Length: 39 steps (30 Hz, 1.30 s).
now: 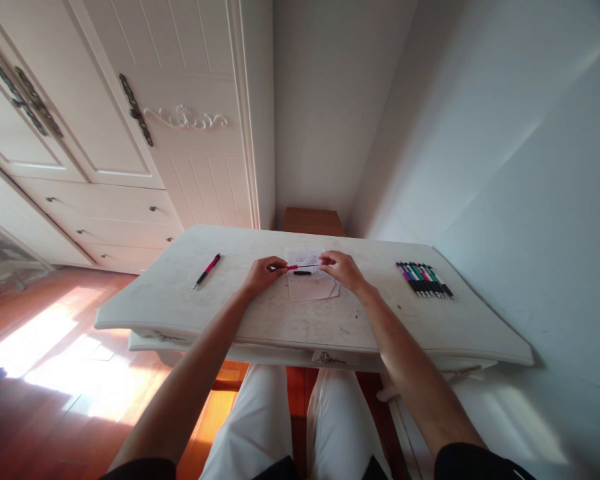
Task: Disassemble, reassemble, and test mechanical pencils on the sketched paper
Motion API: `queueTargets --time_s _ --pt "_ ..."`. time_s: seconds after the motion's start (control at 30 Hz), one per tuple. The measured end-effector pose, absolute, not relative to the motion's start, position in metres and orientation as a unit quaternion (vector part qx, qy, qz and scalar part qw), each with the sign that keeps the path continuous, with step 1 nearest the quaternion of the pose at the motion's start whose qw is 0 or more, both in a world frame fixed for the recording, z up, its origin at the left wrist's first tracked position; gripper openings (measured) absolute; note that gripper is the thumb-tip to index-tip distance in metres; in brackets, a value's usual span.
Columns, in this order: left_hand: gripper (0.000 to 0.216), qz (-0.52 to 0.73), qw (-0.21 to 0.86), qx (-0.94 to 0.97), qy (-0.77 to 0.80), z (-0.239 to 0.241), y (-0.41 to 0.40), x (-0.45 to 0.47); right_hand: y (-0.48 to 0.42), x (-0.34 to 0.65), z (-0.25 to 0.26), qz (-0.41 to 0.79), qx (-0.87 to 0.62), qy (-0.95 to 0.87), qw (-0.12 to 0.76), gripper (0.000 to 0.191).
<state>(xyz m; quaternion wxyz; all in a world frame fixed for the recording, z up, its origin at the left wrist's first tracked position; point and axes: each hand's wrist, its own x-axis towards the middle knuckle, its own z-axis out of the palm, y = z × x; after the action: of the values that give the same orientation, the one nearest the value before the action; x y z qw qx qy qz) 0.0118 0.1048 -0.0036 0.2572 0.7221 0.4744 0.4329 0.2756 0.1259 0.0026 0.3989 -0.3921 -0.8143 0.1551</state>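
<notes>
Over the middle of the table, my left hand [267,274] pinches a red pen barrel [293,267]. A thin dark ink refill [307,266] sticks out of the barrel's right end. Its far tip is between the fingertips of my right hand [342,267]. Just below lies a short black pen part [303,273] on the paper. Scribbled white sheets [313,290] lie under both hands. Off to the left, a red and black pen [207,271] rests alone at a slant.
Several colored pens [425,280] lie side by side at the right of the white table [180,313]. Small dark bits are scattered near the front right. A white wardrobe [205,53] stands behind on the left, walls rise to the right, and a brown wooden box [314,221] is beyond the table.
</notes>
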Motion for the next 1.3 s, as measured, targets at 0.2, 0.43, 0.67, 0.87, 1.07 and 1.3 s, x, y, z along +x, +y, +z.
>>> queueTargets --time_s 0.2,0.43,0.67,0.87,1.07,1.3 --pt "0.021 0.430 0.259 0.722 0.475 -0.005 0.106 0.011 0.124 0.275 0.005 0.146 -0.391 -0.820 0.392 0.021" --pt "0.019 0.427 0.259 0.725 0.474 -0.005 0.106 0.011 0.126 0.275 0.003 0.134 -0.389 -0.824 0.389 0.021" --pt "0.020 0.422 0.261 0.722 0.482 -0.006 0.107 0.011 0.125 0.274 0.004 0.126 -0.389 -0.830 0.380 0.021" --pt "0.021 0.420 0.261 0.724 0.481 -0.005 0.106 0.011 0.123 0.273 0.004 0.117 -0.388 -0.834 0.374 0.021" --pt "0.022 0.420 0.266 0.730 0.469 -0.004 0.105 0.012 0.119 0.268 0.006 0.093 -0.381 -0.849 0.355 0.021" --pt "0.021 0.417 0.270 0.731 0.468 -0.003 0.103 0.014 0.117 0.260 0.005 0.073 -0.345 -0.870 0.344 0.021"
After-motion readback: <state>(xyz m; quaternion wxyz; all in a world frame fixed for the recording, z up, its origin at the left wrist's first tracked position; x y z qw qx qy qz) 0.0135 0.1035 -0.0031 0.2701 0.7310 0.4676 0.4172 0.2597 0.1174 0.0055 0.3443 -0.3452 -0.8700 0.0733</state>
